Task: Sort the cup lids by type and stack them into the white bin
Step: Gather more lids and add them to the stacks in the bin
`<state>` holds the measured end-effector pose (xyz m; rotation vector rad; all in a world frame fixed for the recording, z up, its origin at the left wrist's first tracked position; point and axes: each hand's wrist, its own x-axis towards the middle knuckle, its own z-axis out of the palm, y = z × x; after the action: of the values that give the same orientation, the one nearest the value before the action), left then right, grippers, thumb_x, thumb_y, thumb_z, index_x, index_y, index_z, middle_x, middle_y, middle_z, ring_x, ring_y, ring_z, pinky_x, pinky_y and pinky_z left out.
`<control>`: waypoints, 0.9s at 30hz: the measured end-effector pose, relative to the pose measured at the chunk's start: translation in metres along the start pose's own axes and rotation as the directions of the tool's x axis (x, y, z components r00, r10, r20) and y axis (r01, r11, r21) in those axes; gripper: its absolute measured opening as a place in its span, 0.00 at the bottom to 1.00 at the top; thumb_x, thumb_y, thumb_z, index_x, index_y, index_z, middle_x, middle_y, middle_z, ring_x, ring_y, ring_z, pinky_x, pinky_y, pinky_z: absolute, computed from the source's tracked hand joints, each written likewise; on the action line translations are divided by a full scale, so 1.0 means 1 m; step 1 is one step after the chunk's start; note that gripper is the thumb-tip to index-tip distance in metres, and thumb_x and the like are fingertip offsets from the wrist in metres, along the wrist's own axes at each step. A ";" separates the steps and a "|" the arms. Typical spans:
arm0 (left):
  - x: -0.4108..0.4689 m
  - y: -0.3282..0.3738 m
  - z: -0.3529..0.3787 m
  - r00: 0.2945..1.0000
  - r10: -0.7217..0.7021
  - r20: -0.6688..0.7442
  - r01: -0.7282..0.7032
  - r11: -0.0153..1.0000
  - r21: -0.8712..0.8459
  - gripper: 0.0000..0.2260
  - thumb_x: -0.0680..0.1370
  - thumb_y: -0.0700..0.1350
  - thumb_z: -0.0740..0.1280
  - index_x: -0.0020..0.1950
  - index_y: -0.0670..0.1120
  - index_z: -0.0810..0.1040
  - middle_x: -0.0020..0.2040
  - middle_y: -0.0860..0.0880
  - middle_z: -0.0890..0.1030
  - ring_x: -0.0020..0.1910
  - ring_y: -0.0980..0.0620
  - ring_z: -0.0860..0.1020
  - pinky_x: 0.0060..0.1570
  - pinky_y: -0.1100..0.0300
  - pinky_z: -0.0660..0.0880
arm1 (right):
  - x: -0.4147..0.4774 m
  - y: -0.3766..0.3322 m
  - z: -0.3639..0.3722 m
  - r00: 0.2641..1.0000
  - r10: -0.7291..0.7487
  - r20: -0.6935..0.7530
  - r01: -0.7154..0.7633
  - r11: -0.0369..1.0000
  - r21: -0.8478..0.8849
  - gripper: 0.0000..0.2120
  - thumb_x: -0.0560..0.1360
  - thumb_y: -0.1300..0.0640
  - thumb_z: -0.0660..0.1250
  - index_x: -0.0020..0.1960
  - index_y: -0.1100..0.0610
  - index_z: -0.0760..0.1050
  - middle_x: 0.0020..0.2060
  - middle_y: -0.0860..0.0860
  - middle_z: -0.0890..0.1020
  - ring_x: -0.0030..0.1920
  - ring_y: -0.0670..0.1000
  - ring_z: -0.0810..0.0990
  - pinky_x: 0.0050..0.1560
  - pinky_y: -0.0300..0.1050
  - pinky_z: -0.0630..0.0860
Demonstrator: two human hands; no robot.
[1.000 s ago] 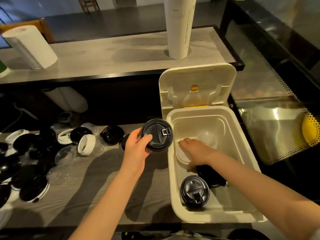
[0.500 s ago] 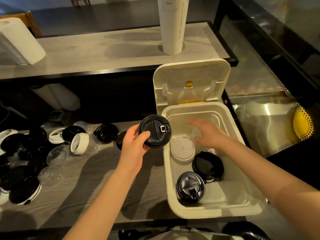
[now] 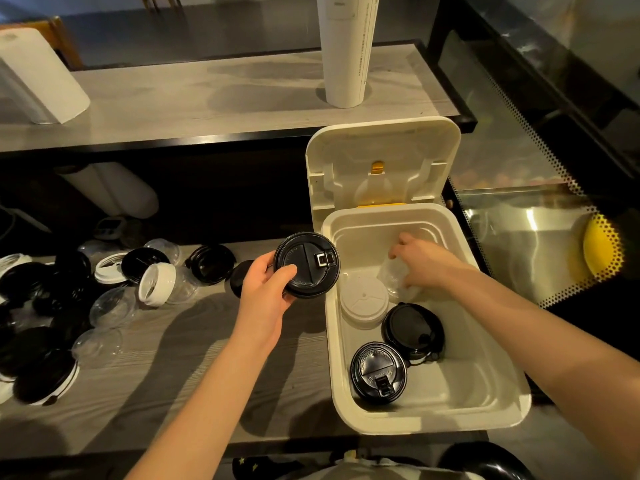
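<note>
Right hand (image 3: 424, 263): left the white lids (image 3: 363, 301), fingers now curl round clear lid (image 3: 394, 277) (tidying, probably).
Left hand (image 3: 263, 299): pinches black lid (image 3: 306, 265) beside white bin (image 3: 433, 420), awaiting its stack.

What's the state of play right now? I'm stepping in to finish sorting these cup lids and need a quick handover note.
Left hand: grips the held black lid just outside the white bin, not yet placed.
Right hand: inside the bin, gripping a clear lid near the far wall.
Done: a white lid, a far black lid and a near black lid lie in the bin.
Left: set both held lids with their types, then sort the mixed pile on the table.
</note>
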<state>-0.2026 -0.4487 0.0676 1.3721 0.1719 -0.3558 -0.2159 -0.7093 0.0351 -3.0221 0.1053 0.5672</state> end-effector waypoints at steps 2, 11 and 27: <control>0.000 0.000 0.000 1.000 -0.001 -0.001 0.001 1.000 -0.009 0.12 0.77 0.35 0.62 0.60 0.44 0.74 0.53 0.46 0.80 0.54 0.48 0.78 0.54 0.49 0.75 | 0.001 -0.006 -0.005 0.999 -0.042 0.000 0.042 0.995 -0.086 0.23 0.70 0.59 0.70 0.64 0.54 0.71 0.57 0.51 0.68 0.51 0.54 0.76 0.42 0.45 0.74; -0.004 0.002 -0.005 1.000 0.008 -0.004 -0.008 1.000 -0.013 0.11 0.77 0.35 0.62 0.58 0.45 0.74 0.53 0.46 0.80 0.53 0.48 0.78 0.53 0.50 0.75 | 0.012 -0.016 0.011 0.993 -0.075 0.091 0.093 0.972 -0.215 0.22 0.73 0.63 0.62 0.66 0.52 0.71 0.57 0.53 0.73 0.58 0.55 0.74 0.45 0.45 0.70; -0.008 0.004 -0.002 0.999 0.035 0.026 -0.035 0.999 -0.013 0.12 0.77 0.35 0.62 0.59 0.43 0.75 0.51 0.46 0.80 0.49 0.51 0.79 0.43 0.58 0.76 | 0.002 -0.034 0.028 0.994 -0.105 -0.039 0.102 0.992 -0.079 0.15 0.73 0.49 0.67 0.59 0.50 0.78 0.64 0.49 0.71 0.66 0.51 0.65 0.64 0.46 0.64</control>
<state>-0.2083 -0.4449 0.0735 1.3558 0.1279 -0.3431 -0.2215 -0.6732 0.0105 -3.0918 -0.0728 0.5088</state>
